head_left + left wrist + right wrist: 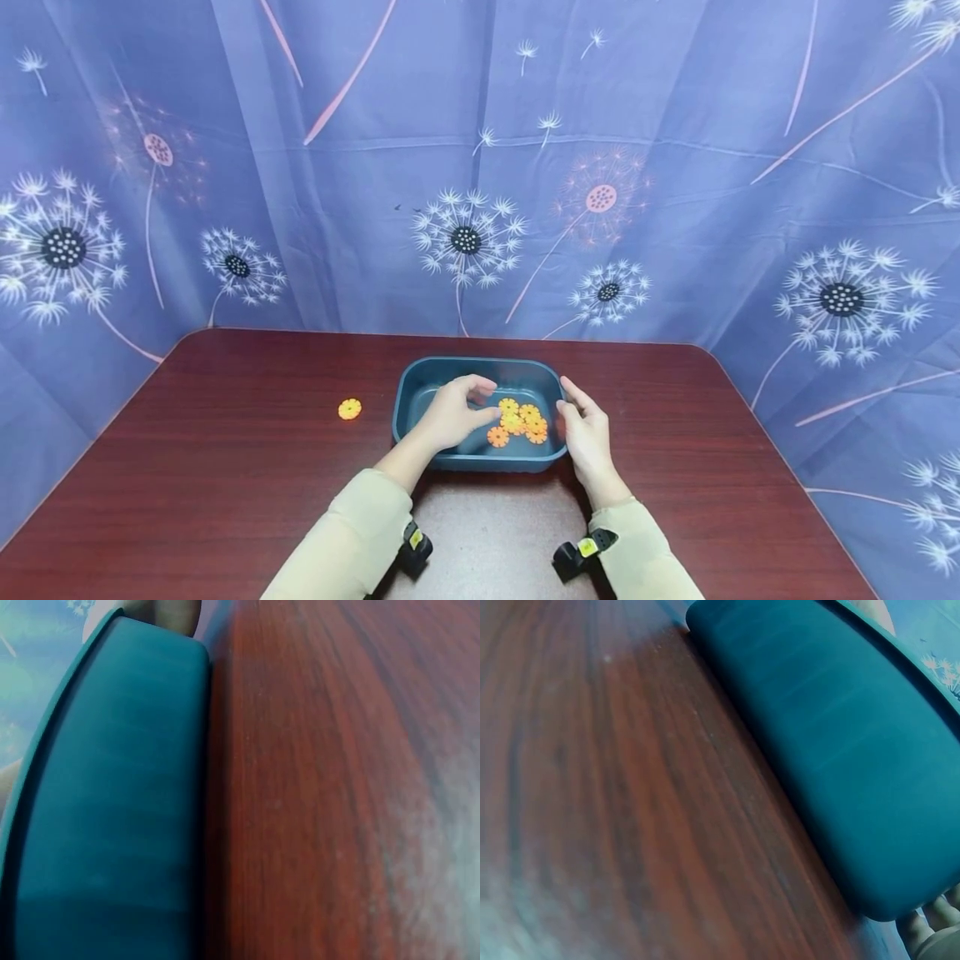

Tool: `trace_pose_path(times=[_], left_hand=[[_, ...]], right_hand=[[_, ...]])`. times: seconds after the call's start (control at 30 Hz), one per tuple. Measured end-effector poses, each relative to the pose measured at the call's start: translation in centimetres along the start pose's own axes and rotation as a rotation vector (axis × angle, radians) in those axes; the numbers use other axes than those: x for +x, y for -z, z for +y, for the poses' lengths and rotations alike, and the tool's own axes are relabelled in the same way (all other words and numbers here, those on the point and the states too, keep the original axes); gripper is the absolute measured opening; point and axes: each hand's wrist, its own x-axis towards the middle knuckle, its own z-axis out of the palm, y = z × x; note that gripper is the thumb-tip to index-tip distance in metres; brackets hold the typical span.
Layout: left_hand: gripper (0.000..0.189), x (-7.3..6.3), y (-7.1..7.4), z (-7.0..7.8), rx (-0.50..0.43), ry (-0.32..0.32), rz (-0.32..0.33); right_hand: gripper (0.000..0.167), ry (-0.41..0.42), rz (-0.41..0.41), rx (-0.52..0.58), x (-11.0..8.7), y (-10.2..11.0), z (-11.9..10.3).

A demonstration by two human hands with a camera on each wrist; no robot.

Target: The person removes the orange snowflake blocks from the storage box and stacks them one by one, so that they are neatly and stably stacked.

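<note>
A dark teal rectangular plastic tub sits on the table. In its right half lie several yellow and orange notched plastic discs, shaped like flowers. My left hand reaches over the tub's front wall, thumb and fingers spread apart beside the discs, with nothing seen between them. With my right hand I grip the tub's right end, the thumb at the rim. In the right wrist view, its fingers show against the tub's outer wall. The left wrist view is mostly the tub's side.
One yellow-orange disc lies on the reddish-brown wooden table, left of the tub. A blue curtain with dandelion prints hangs behind the table and along its sides.
</note>
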Motion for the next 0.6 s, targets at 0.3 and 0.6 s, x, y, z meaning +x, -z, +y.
trace_pose_path(times=[0.3,0.6], left_hand=[[0.039,1.00,-0.42,0.03,0.013,0.053,-0.067],[0.030,0.84,-0.79,-0.45,0.101,0.060,-0.136]], right_hand=[[0.044,-0.009,-0.004,-0.022,-0.13,0.05,-0.14],[0.045,-0.006,0.001,-0.032,-0.02,0.01,-0.05]])
